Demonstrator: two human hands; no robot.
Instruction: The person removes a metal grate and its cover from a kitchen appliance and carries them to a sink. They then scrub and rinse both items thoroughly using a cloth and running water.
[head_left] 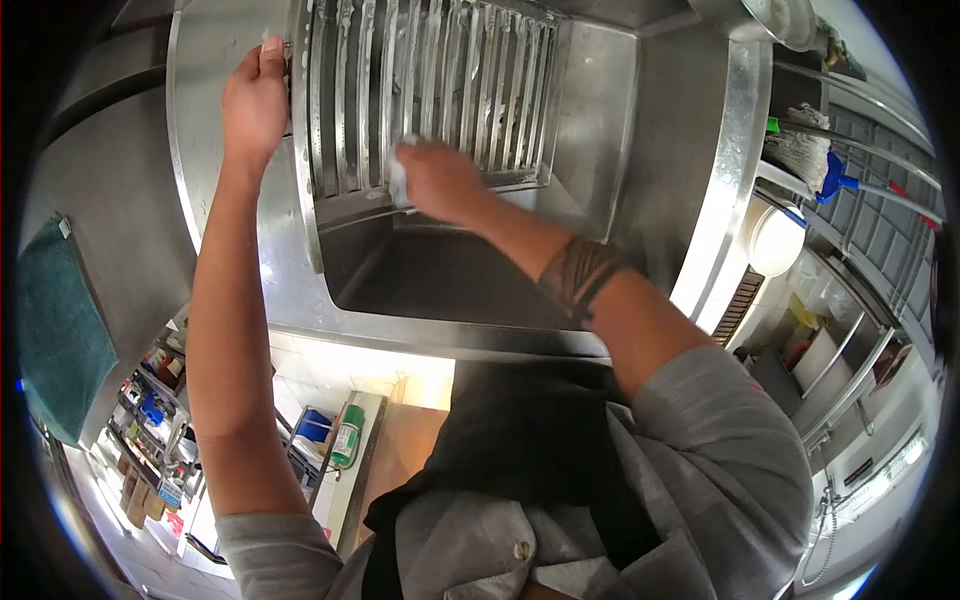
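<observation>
A slatted metal baffle filter (388, 90) with whitish, wet-looking streaks lies tilted in the steel sink (450, 280). My left hand (256, 100) is closed on the filter's left edge, thumb on top. Over the lower ends of the slats, my right hand (440, 180), slightly blurred, is closed round a whitish pad (398, 182) pressed against the filter. Most of the pad is hidden under the fingers.
The steel counter (210, 110) runs along the left, with a dark green cloth (65, 330) farther out. At the right stand a mop head (800, 145) and a white bucket (775, 240). A green bottle (347, 437) sits on a shelf below.
</observation>
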